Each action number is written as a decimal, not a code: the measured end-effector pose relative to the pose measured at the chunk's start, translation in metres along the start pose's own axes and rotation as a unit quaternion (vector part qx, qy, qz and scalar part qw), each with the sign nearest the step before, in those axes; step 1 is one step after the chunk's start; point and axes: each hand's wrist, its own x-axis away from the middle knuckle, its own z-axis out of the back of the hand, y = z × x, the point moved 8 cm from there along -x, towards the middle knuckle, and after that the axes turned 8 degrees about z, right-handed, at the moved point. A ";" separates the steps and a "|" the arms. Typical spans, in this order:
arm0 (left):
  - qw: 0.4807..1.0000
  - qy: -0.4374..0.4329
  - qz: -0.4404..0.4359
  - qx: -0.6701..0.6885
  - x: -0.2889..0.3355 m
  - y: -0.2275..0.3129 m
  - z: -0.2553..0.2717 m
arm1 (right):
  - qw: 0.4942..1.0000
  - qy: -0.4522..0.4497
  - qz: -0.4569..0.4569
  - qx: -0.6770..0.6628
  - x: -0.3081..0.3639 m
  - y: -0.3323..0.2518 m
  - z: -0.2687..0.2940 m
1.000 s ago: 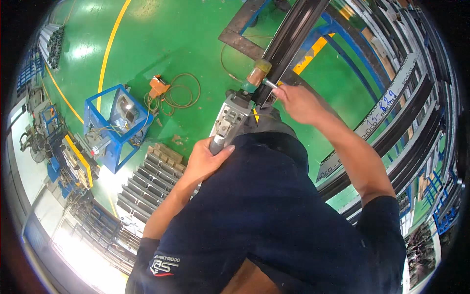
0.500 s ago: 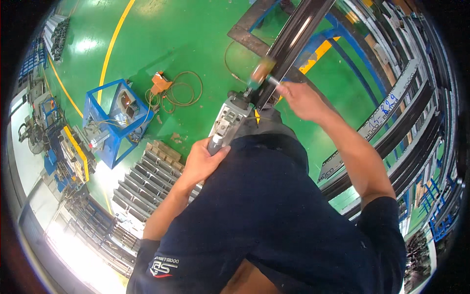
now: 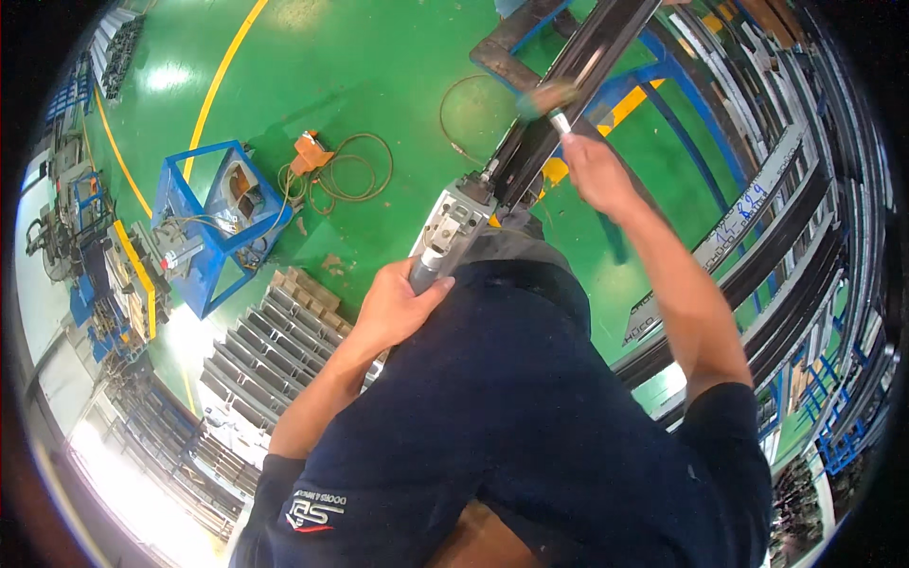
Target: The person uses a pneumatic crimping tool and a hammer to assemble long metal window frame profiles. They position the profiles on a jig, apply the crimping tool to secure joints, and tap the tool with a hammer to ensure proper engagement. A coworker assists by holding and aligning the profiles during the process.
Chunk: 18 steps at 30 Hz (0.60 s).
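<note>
— What is each hand on?

— The left hand [image 3: 398,308] is wrapped around the near end of a long dark metal profile bar [image 3: 559,95], fingers closed on it just below the grey metal end fitting [image 3: 454,222] capping that end. The bar runs from the person's body away to the far right, over a blue steel support frame [image 3: 663,85].

— And the right?

— The right hand [image 3: 592,170] is further along the bar, fingers clamped on the handle of a small brush or mallet-like tool with a tan head [image 3: 552,95] — blurred, so I can't tell which. Its head sits on or just above the bar's upper face.

— So which step is this?

— I judge it as working the bar's surface: the left hand steadies the near end while the right applies the tool partway along. The next move calls for keeping the left grip firm so the bar doesn't roll, and carrying the tool along the bar's length.

— Anything else around?

— On the green painted floor [image 3: 379,76], to the left, a blue open-frame box stand [image 3: 213,222], an orange plug with a coiled cable [image 3: 327,166] and a stack of grey ribbed metal profiles [image 3: 275,346].
</note>
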 end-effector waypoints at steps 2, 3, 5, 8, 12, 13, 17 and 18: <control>1.000 0.007 -0.005 0.008 0.001 0.004 0.003 | 0.986 -0.068 0.086 0.126 0.010 -0.015 -0.019; 1.000 0.008 -0.006 0.011 0.002 0.005 0.004 | 0.969 -0.102 0.126 0.187 0.016 -0.023 -0.027; 1.000 0.002 -0.002 0.007 0.004 -0.003 0.007 | 0.993 -0.030 0.076 0.086 0.013 -0.022 -0.013; 1.000 0.011 -0.025 0.013 0.001 0.002 0.013 | 0.997 0.058 0.042 0.029 -0.008 -0.010 0.002; 1.000 0.011 -0.002 0.002 0.005 0.000 0.018 | 0.975 -0.081 0.135 0.159 -0.005 -0.041 -0.009; 1.000 0.013 -0.013 0.011 0.004 0.003 0.020 | 0.981 -0.049 0.121 0.143 -0.010 -0.039 -0.005; 1.000 0.022 -0.018 0.001 0.005 -0.004 0.022 | 0.980 -0.094 0.099 0.143 -0.004 -0.044 -0.015; 0.999 0.027 -0.020 -0.010 0.000 -0.004 0.024 | 0.970 -0.140 0.106 0.167 -0.003 -0.052 -0.016</control>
